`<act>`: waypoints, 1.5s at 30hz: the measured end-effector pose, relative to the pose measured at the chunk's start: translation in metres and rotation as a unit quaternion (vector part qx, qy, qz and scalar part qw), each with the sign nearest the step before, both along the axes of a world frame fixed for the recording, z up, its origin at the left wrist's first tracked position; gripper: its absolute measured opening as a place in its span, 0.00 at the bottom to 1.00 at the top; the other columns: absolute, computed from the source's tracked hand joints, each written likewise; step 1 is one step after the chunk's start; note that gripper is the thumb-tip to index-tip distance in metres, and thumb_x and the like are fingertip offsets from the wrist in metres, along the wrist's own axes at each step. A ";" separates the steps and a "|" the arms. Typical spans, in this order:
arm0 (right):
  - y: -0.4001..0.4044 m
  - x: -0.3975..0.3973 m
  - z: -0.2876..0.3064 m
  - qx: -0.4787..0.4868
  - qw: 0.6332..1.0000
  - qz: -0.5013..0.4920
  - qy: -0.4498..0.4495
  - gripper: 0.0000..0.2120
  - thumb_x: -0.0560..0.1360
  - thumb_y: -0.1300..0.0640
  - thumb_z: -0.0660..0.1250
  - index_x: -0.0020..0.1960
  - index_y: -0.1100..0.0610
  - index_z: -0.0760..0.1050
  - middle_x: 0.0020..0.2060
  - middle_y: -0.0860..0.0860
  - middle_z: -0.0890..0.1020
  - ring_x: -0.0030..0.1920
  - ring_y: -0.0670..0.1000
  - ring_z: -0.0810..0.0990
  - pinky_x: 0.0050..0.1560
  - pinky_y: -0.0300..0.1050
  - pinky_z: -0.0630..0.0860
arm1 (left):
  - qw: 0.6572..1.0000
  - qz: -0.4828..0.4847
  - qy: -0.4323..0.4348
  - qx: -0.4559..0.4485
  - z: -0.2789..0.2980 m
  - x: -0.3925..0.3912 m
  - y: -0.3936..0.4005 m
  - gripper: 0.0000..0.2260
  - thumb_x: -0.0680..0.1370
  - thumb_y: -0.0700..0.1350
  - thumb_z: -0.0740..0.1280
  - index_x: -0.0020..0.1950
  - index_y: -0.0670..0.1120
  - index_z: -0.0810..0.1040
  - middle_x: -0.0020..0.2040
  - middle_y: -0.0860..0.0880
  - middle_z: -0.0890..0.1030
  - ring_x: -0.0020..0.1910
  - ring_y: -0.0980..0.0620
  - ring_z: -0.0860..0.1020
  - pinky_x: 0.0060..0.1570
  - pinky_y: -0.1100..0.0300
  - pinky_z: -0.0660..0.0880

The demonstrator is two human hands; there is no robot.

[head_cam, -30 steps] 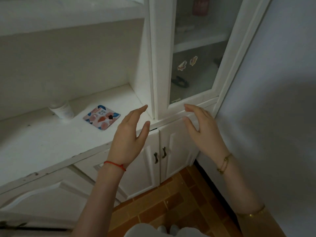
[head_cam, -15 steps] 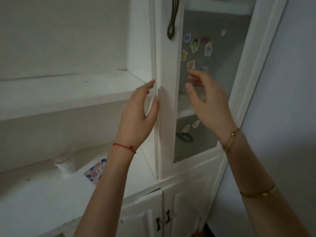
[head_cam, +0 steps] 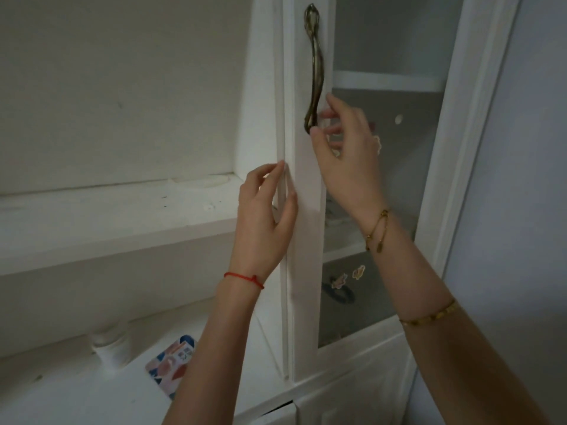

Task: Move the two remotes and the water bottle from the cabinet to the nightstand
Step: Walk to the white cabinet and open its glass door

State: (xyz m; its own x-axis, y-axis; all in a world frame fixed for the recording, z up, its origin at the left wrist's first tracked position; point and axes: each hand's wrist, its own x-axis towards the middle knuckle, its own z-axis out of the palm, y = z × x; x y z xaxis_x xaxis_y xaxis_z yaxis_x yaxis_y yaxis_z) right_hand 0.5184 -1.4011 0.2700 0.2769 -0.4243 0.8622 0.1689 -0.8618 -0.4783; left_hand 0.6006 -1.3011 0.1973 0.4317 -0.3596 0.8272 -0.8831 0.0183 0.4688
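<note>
A white cabinet stands in front of me with a glass door that is closed. My right hand is at the lower end of the door's bronze handle, fingers curled beside it and thumb under its tip. My left hand rests its fingertips on the door's left edge, fingers apart, holding nothing. Behind the frosted glass I make out shelves, stickers and a dark ring-shaped thing. The remotes and the water bottle are not in sight.
Left of the door are open white shelves. On the lower ledge stand a small white jar and a patterned card. A grey wall closes the right side. Lower cabinet doors show below.
Both hands have risen from the lower ledge up to the glass door. My right hand reached the handle's lower end; my left hand settled on the door's edge. My view tilted upward.
</note>
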 end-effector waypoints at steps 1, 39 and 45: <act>0.000 0.003 0.002 0.009 1.000 0.012 -0.006 0.21 0.79 0.56 0.63 0.72 0.58 0.68 0.58 0.49 0.73 0.53 0.42 0.76 0.59 0.38 0.76 | 1.000 -0.001 0.002 0.002 -0.001 0.000 -0.001 0.21 0.81 0.47 0.63 0.74 0.46 0.69 0.69 0.48 0.69 0.68 0.52 0.70 0.66 0.52 0.73; 0.011 -0.109 0.014 0.073 0.993 0.025 -0.090 0.26 0.68 0.51 0.77 0.59 0.60 0.72 0.50 0.53 0.78 0.43 0.43 0.78 0.44 0.31 0.73 | 0.962 -0.270 0.011 -0.028 -0.024 -0.099 -0.003 0.21 0.80 0.40 0.66 0.73 0.44 0.71 0.70 0.50 0.74 0.70 0.50 0.72 0.67 0.49 0.71; 0.012 -0.159 0.008 0.015 0.994 -0.086 -0.059 0.30 0.67 0.48 0.76 0.65 0.55 0.70 0.56 0.52 0.75 0.53 0.47 0.77 0.52 0.39 0.76 | 0.941 -0.335 0.022 -0.037 -0.025 -0.132 -0.015 0.24 0.77 0.39 0.69 0.73 0.41 0.70 0.74 0.49 0.70 0.75 0.55 0.66 0.73 0.55 0.64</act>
State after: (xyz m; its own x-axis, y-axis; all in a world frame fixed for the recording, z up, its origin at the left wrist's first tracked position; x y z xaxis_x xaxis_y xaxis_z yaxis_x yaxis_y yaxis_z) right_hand 0.3593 -1.3892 0.2784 0.0958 -0.4832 0.8703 0.0766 -0.8681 -0.4904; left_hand 0.4687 -1.3161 0.1720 0.1636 -0.5058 0.8470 -0.6419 0.5974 0.4807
